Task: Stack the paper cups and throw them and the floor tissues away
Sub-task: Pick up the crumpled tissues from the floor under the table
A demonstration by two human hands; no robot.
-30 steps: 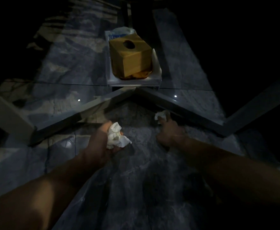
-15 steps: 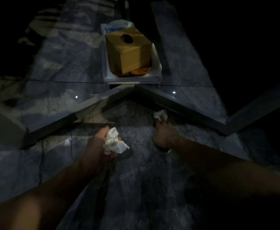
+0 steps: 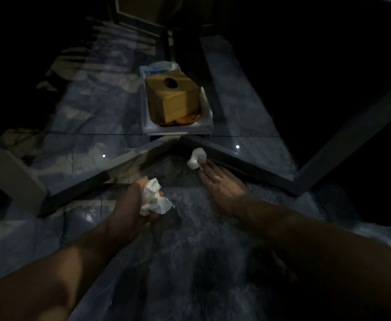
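From the camera on the person's head, the room is very dark and we look down at a shiny grey marble floor (image 3: 190,262). The left hand (image 3: 132,205) is curled around a crumpled white tissue wad (image 3: 154,200). Its fingers are closed on the wad, palm turned up a little, so the soft paper cannot fall out while the other hand works.

The right hand (image 3: 224,188) reaches forward, low over the floor. Its fingers (image 3: 205,169) are stretched out flat and only a little apart, and their tips touch a small white crumpled tissue (image 3: 197,158). That tissue lies on the floor, tucked into the corner where two dark grey frame bars (image 3: 247,169) meet in a point. I think the hand goes in flat because the corner is tight. It has not closed on the tissue yet.

Farther back, a square brown tissue box with a round hole on top (image 3: 173,98) sits on a white tray (image 3: 207,121).

I see no paper cups and no bin, so the throwing away looks like it comes later.
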